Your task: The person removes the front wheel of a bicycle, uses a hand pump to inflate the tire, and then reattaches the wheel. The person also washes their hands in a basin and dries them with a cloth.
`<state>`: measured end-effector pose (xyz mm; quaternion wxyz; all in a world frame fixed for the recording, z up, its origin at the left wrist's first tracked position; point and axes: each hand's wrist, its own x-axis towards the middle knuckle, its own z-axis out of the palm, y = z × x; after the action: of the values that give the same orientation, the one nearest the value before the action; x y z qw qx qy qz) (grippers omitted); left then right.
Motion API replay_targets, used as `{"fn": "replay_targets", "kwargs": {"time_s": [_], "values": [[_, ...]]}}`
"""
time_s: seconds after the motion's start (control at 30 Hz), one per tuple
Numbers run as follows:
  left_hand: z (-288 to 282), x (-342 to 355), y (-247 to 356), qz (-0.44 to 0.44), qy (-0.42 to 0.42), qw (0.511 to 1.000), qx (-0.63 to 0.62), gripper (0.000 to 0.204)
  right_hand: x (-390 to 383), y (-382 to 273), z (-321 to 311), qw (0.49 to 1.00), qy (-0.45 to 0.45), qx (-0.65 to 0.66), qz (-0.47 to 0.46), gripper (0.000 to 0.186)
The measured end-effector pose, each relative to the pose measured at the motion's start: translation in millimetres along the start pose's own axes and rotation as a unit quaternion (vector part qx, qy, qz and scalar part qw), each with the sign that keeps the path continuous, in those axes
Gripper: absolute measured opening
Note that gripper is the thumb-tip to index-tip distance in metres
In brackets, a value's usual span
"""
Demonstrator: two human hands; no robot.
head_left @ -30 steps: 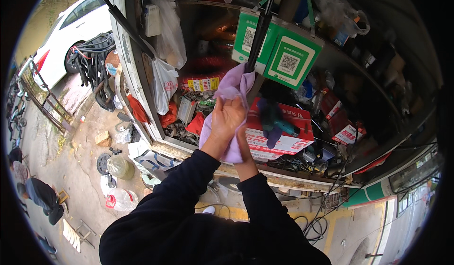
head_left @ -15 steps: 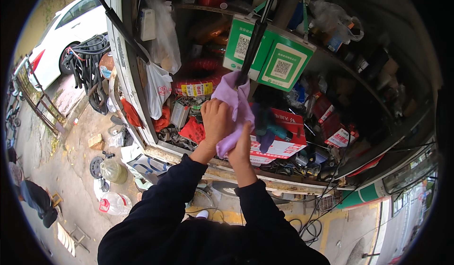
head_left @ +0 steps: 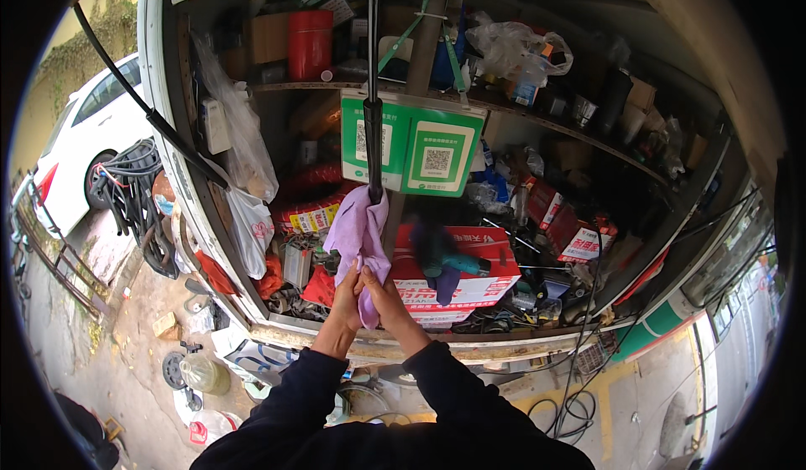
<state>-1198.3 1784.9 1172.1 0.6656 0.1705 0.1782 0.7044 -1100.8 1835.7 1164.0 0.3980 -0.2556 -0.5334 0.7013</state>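
Note:
A light purple cloth (head_left: 361, 227) hangs at the lower end of a black rod (head_left: 374, 138), bunched around its tip. My left hand (head_left: 344, 300) and my right hand (head_left: 388, 304) come together on the lower part of the cloth, fingers closed on it. A short tail of cloth sticks out between them. Behind the cloth's upper part is a green and white sign with square codes (head_left: 437, 162). A red and white cardboard box (head_left: 470, 292) lies to the right, with a blurred teal and dark object (head_left: 457, 264) in front of it.
The cabinet's curved shelf (head_left: 579, 128) holds a red canister (head_left: 311, 46) and plastic bags. Its pale front sill (head_left: 369, 351) crosses below my hands. Loose black cables (head_left: 575, 411) hang at the right. Plastic jugs (head_left: 203, 374) stand on the ground at the left, beyond them a white car.
My left hand has come down the cloth, and both hands now meet at its lower part. The head view has shifted, showing more of the upper shelf.

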Motion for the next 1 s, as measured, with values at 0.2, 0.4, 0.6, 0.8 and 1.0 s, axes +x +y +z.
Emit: {"fn": "replay_targets", "kwargs": {"time_s": [0.2,0.4,0.6,0.8,1.0], "values": [[-12.4,27.7,-44.1,0.218,0.114,0.906,0.343,0.038,17.0,11.3,-1.3,0.950,0.225,-0.208,-0.068,0.056],[-52.6,10.9,-50.0,0.176,0.134,0.954,0.202,0.027,-24.3,-6.3,-5.4,0.875,0.117,-0.455,-0.112,0.059],[1.3,31.7,-61.1,0.010,-0.025,0.992,-0.123,0.033,-61.9,-77.8,-30.3,0.793,0.058,-0.556,-0.241,0.064],[42.9,29.6,-77.0,0.083,0.020,0.991,-0.105,0.037,27.9,-28.8,-45.6,0.885,-0.142,0.433,-0.094,0.049],[18.7,41.2,-79.9,0.008,-0.174,0.945,-0.278,0.041,15.6,-26.3,-26.0,0.942,0.006,-0.048,-0.332,0.040]]}}
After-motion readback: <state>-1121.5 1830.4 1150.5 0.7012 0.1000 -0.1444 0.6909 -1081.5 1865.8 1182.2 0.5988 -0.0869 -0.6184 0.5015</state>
